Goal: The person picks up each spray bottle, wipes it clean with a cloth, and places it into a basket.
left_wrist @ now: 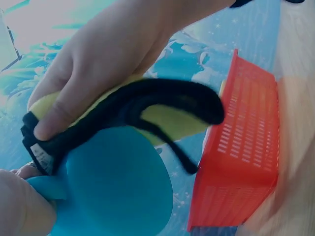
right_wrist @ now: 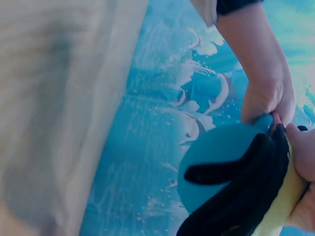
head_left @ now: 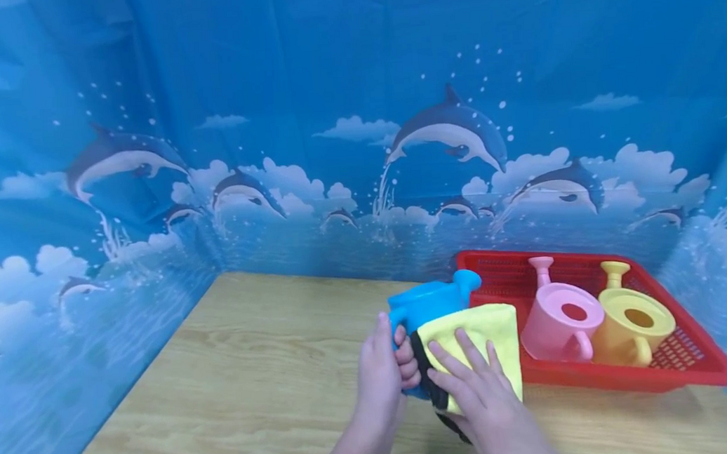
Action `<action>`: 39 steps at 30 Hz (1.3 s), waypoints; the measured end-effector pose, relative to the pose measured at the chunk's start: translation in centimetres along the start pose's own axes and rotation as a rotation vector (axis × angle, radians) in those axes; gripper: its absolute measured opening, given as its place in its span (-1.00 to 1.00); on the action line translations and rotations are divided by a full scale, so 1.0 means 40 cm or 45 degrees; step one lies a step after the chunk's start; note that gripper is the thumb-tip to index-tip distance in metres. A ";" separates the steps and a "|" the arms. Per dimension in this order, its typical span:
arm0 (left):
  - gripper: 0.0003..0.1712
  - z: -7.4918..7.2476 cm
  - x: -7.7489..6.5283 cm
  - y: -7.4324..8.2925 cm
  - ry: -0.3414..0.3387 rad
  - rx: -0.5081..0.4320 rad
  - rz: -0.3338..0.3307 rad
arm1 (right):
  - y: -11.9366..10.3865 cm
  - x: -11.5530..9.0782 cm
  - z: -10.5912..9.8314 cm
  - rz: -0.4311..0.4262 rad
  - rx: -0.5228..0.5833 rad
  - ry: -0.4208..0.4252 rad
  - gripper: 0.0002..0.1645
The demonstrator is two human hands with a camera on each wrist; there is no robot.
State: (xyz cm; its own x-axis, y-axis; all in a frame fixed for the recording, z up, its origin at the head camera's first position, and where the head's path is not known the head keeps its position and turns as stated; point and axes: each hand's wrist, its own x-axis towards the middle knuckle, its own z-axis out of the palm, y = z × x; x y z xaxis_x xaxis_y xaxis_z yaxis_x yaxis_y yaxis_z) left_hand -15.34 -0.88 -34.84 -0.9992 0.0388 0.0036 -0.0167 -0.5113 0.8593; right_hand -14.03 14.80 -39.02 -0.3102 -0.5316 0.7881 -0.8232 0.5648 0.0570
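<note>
A blue watering can is held above the table, with my left hand gripping its handle. Over the can's side lies a yellow cloth with a black border. My right hand presses the cloth against the can, its fingers spread and straight. In the left wrist view, the rounded blue body shows under the black edge, and a loose black strip hangs from the cloth. The right wrist view has the can's round base partly covered by the black edging.
To the right stands a red perforated basket. Inside it are a pink watering can and a yellow watering can, side by side. A blue dolphin-print backdrop rises behind and beside the wooden table.
</note>
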 end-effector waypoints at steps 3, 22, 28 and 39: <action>-0.50 0.008 -0.005 -0.006 -0.014 0.007 -0.002 | 0.011 0.015 -0.007 0.059 0.001 0.013 -0.41; -0.47 -0.001 -0.015 0.010 -0.050 -0.053 0.040 | 0.055 0.120 -0.032 0.229 0.308 -0.073 -0.21; -0.47 -0.004 -0.010 0.013 -0.002 -0.085 0.016 | 0.049 0.099 -0.034 0.122 0.266 -0.078 -0.57; -0.47 -0.019 0.006 0.023 0.112 -0.118 0.050 | 0.039 0.032 -0.014 -0.090 0.283 -0.091 -0.63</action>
State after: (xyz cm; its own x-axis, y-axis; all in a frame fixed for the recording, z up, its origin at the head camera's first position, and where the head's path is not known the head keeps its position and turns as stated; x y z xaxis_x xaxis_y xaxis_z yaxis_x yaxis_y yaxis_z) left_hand -15.64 -2.00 -34.46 -0.9983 -0.0563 -0.0118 0.0236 -0.5884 0.8082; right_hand -15.45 15.35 -37.59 -0.2745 -0.6127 0.7411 -0.9261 0.3760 -0.0322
